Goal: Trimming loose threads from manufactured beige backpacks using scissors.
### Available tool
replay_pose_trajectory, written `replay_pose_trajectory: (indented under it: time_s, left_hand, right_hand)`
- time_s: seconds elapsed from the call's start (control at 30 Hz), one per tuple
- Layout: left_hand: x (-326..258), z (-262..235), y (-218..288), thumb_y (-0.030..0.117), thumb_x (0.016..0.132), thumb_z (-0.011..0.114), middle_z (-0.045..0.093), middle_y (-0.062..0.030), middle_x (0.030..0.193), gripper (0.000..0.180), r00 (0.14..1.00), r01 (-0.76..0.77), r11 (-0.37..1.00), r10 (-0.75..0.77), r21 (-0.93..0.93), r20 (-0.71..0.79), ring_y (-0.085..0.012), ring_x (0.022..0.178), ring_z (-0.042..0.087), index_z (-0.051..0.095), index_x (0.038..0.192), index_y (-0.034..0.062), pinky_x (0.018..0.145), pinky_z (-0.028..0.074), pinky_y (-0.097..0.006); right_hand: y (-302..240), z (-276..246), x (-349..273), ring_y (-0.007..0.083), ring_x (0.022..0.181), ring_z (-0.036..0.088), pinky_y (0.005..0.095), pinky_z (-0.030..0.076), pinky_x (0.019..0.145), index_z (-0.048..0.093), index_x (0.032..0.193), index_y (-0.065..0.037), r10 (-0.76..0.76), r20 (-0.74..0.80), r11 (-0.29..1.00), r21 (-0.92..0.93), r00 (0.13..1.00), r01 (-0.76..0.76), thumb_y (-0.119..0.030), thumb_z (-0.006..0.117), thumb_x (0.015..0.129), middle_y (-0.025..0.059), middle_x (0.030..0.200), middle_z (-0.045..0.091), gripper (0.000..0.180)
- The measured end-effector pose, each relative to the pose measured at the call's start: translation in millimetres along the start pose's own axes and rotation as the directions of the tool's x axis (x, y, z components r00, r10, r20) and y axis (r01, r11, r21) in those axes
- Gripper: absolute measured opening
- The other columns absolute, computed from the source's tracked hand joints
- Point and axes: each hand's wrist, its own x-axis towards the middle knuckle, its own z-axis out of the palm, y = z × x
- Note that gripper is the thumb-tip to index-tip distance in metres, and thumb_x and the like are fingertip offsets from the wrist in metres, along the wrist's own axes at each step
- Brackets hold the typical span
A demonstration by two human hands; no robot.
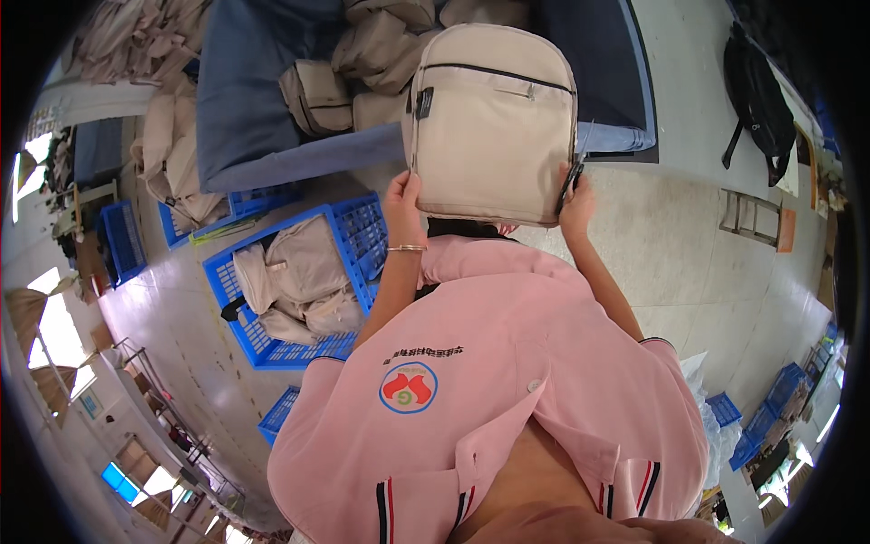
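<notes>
The backpack [494, 122] is held up in front of the person, between the left hand [403, 201] at its lower left corner and the right hand [575, 201] at its lower right corner. Behind it stands a table [254, 136] with a pile of bags [372, 63] on it. To the left, below the table edge, a crate [349, 231] sits on the floor [689, 254] with more bags [299, 281] in it. Further crates [122, 238] lie farther left. A dark backpack [757, 100] lies far to the right.

Beige backpack [494, 118] with black zipper trim — blue crate [299, 281], pink shirt [489, 390].
</notes>
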Motion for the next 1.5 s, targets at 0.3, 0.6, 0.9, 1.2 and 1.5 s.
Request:
replay_pose_trajectory:
  time_s: [0.3,0.6,0.9,1.2,1.5]
  left_hand:
    - [9.8,42.2,162.8,0.010,0.089,0.066,0.064,-0.0065,0.087,0.010,0.623,-0.776,0.427,0.631,0.464,0.462,-0.0152,0.083,0.058,0.066,0.093,0.0012,0.077,0.045,-0.026]
    - [18.6,78.4,278.6,0.008,0.086,0.065,0.067,-0.0046,0.089,0.007,0.148,-0.960,-0.146,0.461,0.240,0.875,-0.0237,0.090,0.058,0.068,0.091,0.0047,0.083,0.045,-0.030]
    - [43.4,82.2,287.3,0.007,0.088,0.065,0.066,-0.0031,0.091,0.008,0.161,-0.985,-0.007,0.334,0.173,0.929,-0.0188,0.094,0.056,0.068,0.092,0.0024,0.088,0.043,-0.029]
    - [58.9,76.8,281.5,0.005,0.085,0.067,0.066,-0.0033,0.089,0.007,0.169,-0.985,0.041,0.389,0.166,0.906,-0.0190,0.089,0.055,0.069,0.092,0.0033,0.083,0.044,-0.028]
    - [69.6,66.3,274.5,0.005,0.086,0.065,0.066,-0.0041,0.092,0.007,0.215,-0.976,0.068,0.387,0.204,0.897,-0.0195,0.093,0.056,0.068,0.091,0.0024,0.085,0.044,-0.030]
  right_hand:
    - [-56.2,-47.0,38.5,0.0101,0.062,0.051,0.0262,0.045,0.056,0.053,0.093,-0.003,-0.061,-0.021,0.795,0.603,0.998,0.061,-0.037,0.068,0.090,0.0025,0.071,0.052,0.037]
    - [-172.4,-148.9,88.6,0.0358,0.080,0.057,0.0383,0.050,0.072,0.052,0.097,0.001,-0.748,0.050,0.663,0.008,0.662,0.749,-0.043,0.076,0.075,0.0144,0.094,0.054,0.054]
    - [-199.1,-138.4,114.8,0.0357,0.088,0.056,0.0399,0.048,0.076,0.050,0.100,0.002,-0.869,0.267,0.423,-0.034,0.416,0.906,-0.045,0.072,0.078,0.0151,0.095,0.050,0.057]
    - [-230.1,-138.0,124.7,0.0325,0.071,0.060,0.0387,0.048,0.061,0.053,0.089,0.000,-0.847,0.364,0.419,0.005,0.389,0.908,-0.051,0.075,0.075,0.0129,0.082,0.054,0.058]
    - [-237.9,-125.1,129.8,0.0347,0.068,0.059,0.0402,0.046,0.056,0.049,0.084,0.001,-0.868,0.379,0.378,0.084,0.321,0.922,-0.048,0.075,0.076,0.0138,0.081,0.053,0.056]
